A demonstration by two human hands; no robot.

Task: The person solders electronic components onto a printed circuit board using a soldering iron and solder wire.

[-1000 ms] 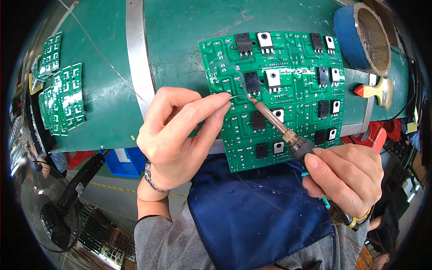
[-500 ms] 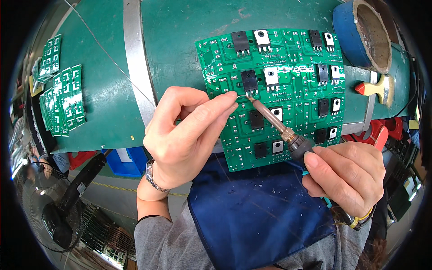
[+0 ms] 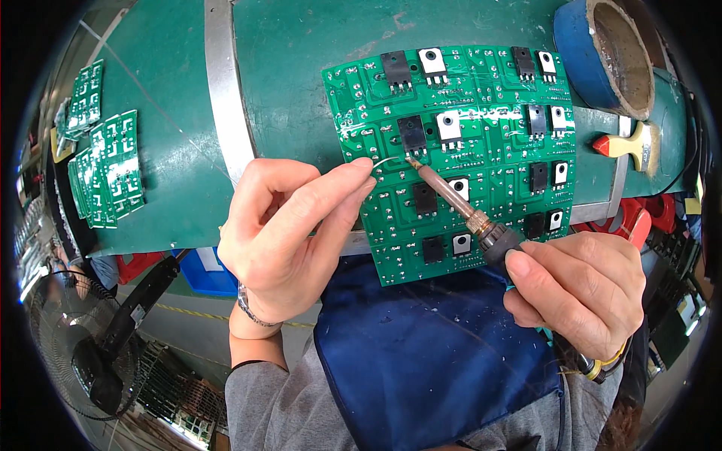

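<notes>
A large green circuit board (image 3: pixel 481 192) lies at the table's near edge, bearing rows of black and white three-legged transistors. In my right hand (image 3: pixel 579 289) is a soldering iron (image 3: pixel 448 192), held by its dark handle. Its tip touches or nearly touches the legs of a black transistor (image 3: pixel 412 135) in the second row. My left hand (image 3: pixel 289 233) pinches a thin solder wire (image 3: pixel 387 159) between thumb and forefinger. The wire's short free end curves toward the iron's tip; its long part trails off to the upper left.
Stacks of smaller green boards (image 3: pixel 116 169) lie at the table's left. At the far right stand a blue-and-brown round container (image 3: pixel 602 56) and a brush (image 3: pixel 632 146) with a red-tipped handle. A blue bin (image 3: pixel 207 272) and a black fan (image 3: pixel 94 346) are below left.
My left hand has drawn back left and slightly down, and more solder wire shows between its fingers and the iron. The iron has shifted slightly left and down; the board has moved slightly left.
</notes>
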